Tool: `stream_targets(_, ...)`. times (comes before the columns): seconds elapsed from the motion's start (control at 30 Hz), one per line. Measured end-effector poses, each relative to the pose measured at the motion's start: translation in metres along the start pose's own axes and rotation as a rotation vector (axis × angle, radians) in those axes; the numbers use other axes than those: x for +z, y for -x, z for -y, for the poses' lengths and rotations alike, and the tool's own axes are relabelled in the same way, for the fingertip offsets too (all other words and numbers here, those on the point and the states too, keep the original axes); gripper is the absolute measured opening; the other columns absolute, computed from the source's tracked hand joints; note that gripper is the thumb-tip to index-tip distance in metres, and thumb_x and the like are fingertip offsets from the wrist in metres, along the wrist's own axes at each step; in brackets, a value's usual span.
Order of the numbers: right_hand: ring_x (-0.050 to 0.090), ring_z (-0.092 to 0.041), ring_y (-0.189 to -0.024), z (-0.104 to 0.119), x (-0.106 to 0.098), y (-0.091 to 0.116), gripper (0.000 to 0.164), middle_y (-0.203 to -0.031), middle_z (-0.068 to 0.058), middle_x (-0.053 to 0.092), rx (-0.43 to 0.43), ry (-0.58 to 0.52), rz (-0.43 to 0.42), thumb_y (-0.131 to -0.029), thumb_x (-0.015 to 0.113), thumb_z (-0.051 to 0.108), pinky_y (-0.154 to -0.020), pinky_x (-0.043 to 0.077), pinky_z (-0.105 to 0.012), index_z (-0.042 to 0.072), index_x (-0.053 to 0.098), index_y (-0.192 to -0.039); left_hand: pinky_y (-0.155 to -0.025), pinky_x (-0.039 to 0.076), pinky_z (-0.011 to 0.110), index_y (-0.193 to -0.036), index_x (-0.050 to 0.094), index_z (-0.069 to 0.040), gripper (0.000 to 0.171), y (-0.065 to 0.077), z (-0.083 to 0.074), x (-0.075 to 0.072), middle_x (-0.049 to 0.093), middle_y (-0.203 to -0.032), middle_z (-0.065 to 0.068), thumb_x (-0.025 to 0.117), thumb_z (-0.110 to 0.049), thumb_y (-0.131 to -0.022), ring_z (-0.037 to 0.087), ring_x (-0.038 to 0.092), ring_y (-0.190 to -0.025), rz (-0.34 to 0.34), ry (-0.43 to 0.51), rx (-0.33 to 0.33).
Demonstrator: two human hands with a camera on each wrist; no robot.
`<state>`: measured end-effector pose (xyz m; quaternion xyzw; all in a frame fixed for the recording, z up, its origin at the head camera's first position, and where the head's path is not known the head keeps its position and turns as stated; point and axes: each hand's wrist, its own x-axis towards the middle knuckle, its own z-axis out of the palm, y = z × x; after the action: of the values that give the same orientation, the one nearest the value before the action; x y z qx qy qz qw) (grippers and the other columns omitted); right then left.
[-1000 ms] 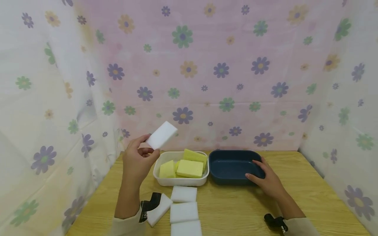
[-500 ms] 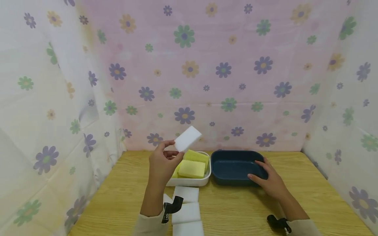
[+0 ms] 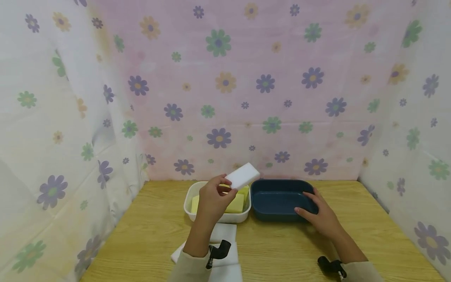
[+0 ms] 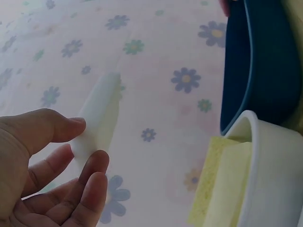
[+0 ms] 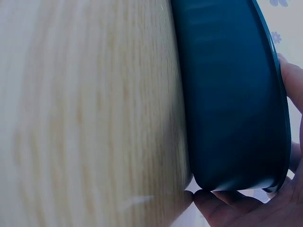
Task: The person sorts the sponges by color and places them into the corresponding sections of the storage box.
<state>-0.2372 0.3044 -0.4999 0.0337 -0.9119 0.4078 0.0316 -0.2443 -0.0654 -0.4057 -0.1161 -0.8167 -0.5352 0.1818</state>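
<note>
My left hand (image 3: 213, 197) pinches a white sponge block (image 3: 243, 176) between thumb and fingers, tilted in the air above the white tub (image 3: 239, 218). Seen from the left wrist, the sponge stands almost edge-on between the fingertips. Yellow sponges (image 3: 235, 203) lie in that tub, partly covered by the left hand. Beside it on the right stands a dark blue tub (image 3: 275, 216), its visible inside bare. My right hand (image 3: 322, 215) grips the right end of the blue tub, thumb at the near side and fingers over the rim.
Several white sponges (image 3: 225, 233) lie on the wooden table (image 3: 282, 250) in front of the white tub, partly behind the left forearm. The two tubs stand side by side near the back edge. A flowered cloth (image 3: 225, 109) hangs behind and at both sides.
My left hand has carried the white sponge to the right and lower, from left of the white tub to over it, near the blue tub. My right hand keeps its place.
</note>
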Motion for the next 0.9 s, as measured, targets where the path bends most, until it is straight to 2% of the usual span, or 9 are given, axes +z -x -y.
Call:
stream_targets(0.3,0.008,-0.059,-0.153,-0.002,0.000,-0.001,0.092,-0.174,-0.015,-0.007,-0.006,0.010,0.000,-0.094,0.064,0.066,-0.105,0.023,-0.084,0.017,0.031,-0.164,-0.075,0.063,0.026,-0.097,0.074,-0.006,0.019,-0.001,0.012,0.016,0.066,-0.130,0.010,0.086,-0.013,-0.084,0.019,0.078,-0.090,0.040,-0.008,0.056)
stream_targets(0.57,0.008,-0.060,-0.153,-0.002,0.000,-0.001,0.092,-0.174,-0.017,-0.007,-0.002,0.016,0.003,-0.094,0.065,0.065,-0.105,0.022,-0.085,0.016,0.031,-0.164,-0.075,0.063,0.027,-0.099,0.075,-0.008,0.018,0.005,0.017,0.032,0.068,-0.130,0.009,0.085,-0.015,-0.086,0.017,0.077,-0.090,0.116,-0.023,0.005)
stream_targets(0.77,0.008,-0.060,-0.152,-0.001,0.001,0.000,0.090,-0.174,-0.016,-0.008,-0.005,0.030,0.003,-0.094,0.065,0.064,-0.105,0.023,-0.085,0.015,0.033,-0.163,-0.075,0.063,0.027,-0.101,0.074,-0.010,0.019,0.009,0.022,0.044,0.069,-0.123,0.007,0.085,-0.016,-0.087,0.015,0.077,-0.089,0.169,-0.046,-0.018)
stream_targets(0.9,0.009,-0.061,-0.152,0.000,0.001,0.000,0.089,-0.174,-0.018,-0.007,-0.012,0.028,0.001,-0.095,0.065,0.063,-0.104,0.023,-0.085,0.014,0.033,-0.162,-0.075,0.063,0.027,-0.103,0.075,-0.010,0.020,0.010,0.026,0.050,0.067,-0.127,0.009,0.085,-0.019,-0.087,0.012,0.076,-0.089,0.211,-0.056,-0.037)
